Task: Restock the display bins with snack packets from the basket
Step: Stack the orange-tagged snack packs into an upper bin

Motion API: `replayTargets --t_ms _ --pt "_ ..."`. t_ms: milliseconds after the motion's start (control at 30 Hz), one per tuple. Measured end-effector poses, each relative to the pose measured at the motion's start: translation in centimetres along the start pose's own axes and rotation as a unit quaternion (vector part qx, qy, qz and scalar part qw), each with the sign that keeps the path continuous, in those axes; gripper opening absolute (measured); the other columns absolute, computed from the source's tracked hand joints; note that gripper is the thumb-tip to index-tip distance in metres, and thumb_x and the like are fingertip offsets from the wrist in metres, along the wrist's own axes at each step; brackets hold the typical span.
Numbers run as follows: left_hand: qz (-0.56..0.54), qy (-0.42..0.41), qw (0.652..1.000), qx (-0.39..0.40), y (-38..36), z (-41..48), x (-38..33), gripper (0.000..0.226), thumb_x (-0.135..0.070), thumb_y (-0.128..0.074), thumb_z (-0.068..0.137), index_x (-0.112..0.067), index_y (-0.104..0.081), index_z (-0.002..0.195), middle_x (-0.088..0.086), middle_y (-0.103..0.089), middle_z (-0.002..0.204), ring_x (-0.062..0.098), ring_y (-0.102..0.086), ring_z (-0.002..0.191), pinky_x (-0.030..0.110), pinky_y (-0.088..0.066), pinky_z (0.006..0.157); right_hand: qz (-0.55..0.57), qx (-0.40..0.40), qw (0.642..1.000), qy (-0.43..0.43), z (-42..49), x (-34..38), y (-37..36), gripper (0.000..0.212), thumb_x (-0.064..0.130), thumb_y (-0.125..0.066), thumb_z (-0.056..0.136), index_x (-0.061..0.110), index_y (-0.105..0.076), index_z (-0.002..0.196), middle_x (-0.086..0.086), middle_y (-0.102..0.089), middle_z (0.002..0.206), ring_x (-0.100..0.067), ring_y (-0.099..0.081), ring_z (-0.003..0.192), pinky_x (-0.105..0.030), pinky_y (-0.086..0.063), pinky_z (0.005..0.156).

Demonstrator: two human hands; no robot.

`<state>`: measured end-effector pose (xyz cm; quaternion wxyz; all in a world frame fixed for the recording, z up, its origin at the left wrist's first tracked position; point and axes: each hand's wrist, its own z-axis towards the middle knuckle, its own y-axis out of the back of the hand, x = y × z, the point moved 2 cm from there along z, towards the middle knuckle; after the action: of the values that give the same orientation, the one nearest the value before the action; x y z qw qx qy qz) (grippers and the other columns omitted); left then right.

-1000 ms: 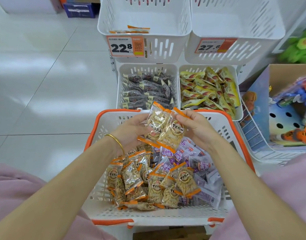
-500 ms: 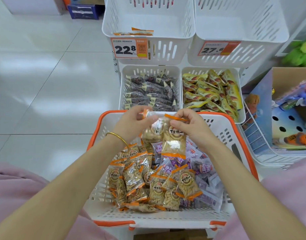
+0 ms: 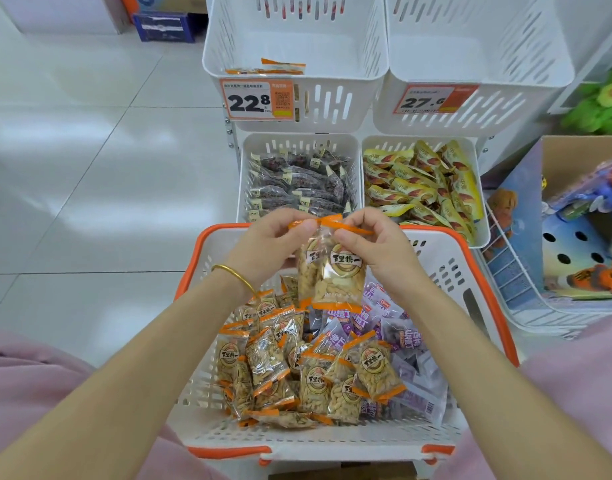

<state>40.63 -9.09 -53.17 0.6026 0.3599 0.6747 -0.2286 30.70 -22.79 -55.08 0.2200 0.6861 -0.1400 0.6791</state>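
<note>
Bright, floor [image 3: 90,168] glare, wide-angle edge distortion

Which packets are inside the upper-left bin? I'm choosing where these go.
The upper-left bin shows a few orange-edged packets at its front; the front wall hides anything lower.

- I see a glossy white tiled floor [image 3: 90,168].
- On it stands the white bin rack [image 3: 233,140].
- A blue box [image 3: 164,26] sits farther back.
- A cardboard toy box [image 3: 574,161] rests at right.
</note>
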Motion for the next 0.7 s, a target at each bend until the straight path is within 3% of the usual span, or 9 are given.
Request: replayTargets --t_ms 67,133,233,333,400,467,567,633,700 --pt "-0.018 0.015 0.998 0.058 -0.2 -0.1 0.2 0.030 -0.021 -0.072 0.080 -0.030 -0.061 0.107 0.016 -0.063 0.104 0.030 -0.061 0.086 0.039 -0.057 0.081 0.012 -0.025 0.999 0.028 0.0 0.1 -0.3 0.016 0.011 -0.063 0.088 0.023 -0.054 0.081 0.001 -0.059 0.090 -0.007 -0.056 0.081 -0.023 -0.049 0.072" --pt "0.079 -0.026 0.992 0.097 -0.8 -0.3 0.1 0.055 -0.017 -0.078 0.073 -0.034 -0.050 0.117 0.005 -0.062 0.106 0.015 -0.061 0.084 0.033 -0.055 0.078 0.009 -0.035 0.998 0.043 0.0 0.3 -0.8 0.016 0.013 -0.062 0.088 0.025 -0.054 0.082 0.002 -0.060 0.098 -0.007 -0.056 0.088 -0.028 -0.049 0.077" --pt "0.169 -0.100 0.978 0.072 -1.6 -0.1 0.0 0.073 -0.012 -0.078 0.073 -0.036 -0.037 0.127 -0.007 -0.051 0.119 0.012 -0.054 0.100 0.030 -0.048 0.086 -0.005 -0.034 0.997 0.066 0.1 1.1 -1.2 0.014 0.007 -0.062 0.088 0.018 -0.054 0.086 0.003 -0.057 0.089 -0.001 -0.054 0.079 -0.019 -0.049 0.068" --pt "0.102 -0.083 0.991 0.023 -0.7 0.5 -0.5 0.091 0.002 -0.076 0.071 -0.037 -0.026 0.136 0.006 -0.049 0.121 0.026 -0.058 0.099 0.036 -0.053 0.082 0.005 -0.021 0.999 0.046 1.3 2.1 -0.1 0.019 0.012 -0.063 0.089 0.023 -0.055 0.102 0.003 -0.059 0.097 -0.005 -0.059 0.085 -0.016 -0.047 0.067" --pt "0.066 -0.088 0.994 0.008 0.2 1.4 -1.4 0.092 0.009 -0.073 0.071 -0.037 -0.024 0.135 0.007 -0.050 0.106 0.025 -0.060 0.092 0.030 -0.054 0.076 -0.039 0.038 0.998 0.016 2.5 3.2 0.7 0.025 0.019 -0.062 0.090 0.030 -0.055 0.111 0.005 -0.062 0.102 -0.007 -0.062 0.089 -0.022 -0.050 0.069" --pt "0.072 -0.107 0.992 0.010 0.9 2.5 -3.2 0.093 0.012 -0.072 0.071 -0.033 -0.024 0.136 0.003 -0.048 0.107 0.020 -0.061 0.094 0.027 -0.055 0.077 -0.094 0.110 0.989 0.009 4.0 4.8 1.2 0.026 0.022 -0.064 0.089 0.030 -0.058 0.113 0.007 -0.064 0.099 -0.009 -0.063 0.084 -0.031 -0.054 0.069" --pt "0.092 -0.131 0.987 0.002 2.3 4.7 -6.3 0.093 0.013 -0.071 0.070 -0.025 -0.026 0.141 0.000 -0.044 0.109 0.020 -0.062 0.095 0.028 -0.055 0.079 -0.123 0.139 0.982 0.023 7.3 7.7 2.1 0.038 0.016 -0.069 0.085 0.024 -0.058 0.121 0.005 -0.067 0.106 -0.012 -0.066 0.094 -0.036 -0.056 0.081" --pt "0.122 -0.152 0.981 -0.017 3.7 6.5 -8.3 0.090 0.010 -0.073 0.069 -0.021 -0.028 0.141 0.005 -0.048 0.110 0.021 -0.063 0.092 0.029 -0.056 0.077 -0.173 0.132 0.974 0.067 9.7 10.0 2.1 0.034 0.016 -0.073 0.080 0.018 -0.063 0.113 -0.006 -0.069 0.102 -0.019 -0.067 0.091 -0.037 -0.055 0.080" --pt "0.162 -0.169 0.972 -0.031 5.0 8.3 -10.0 0.085 0.002 -0.075 0.072 -0.019 -0.030 0.140 0.006 -0.054 0.113 0.018 -0.063 0.092 0.031 -0.055 0.079 -0.196 0.099 0.968 0.118 12.1 12.1 1.9 0.019 0.012 -0.076 0.076 0.011 -0.066 0.092 -0.013 -0.068 0.081 -0.015 -0.065 0.071 -0.029 -0.053 0.068"
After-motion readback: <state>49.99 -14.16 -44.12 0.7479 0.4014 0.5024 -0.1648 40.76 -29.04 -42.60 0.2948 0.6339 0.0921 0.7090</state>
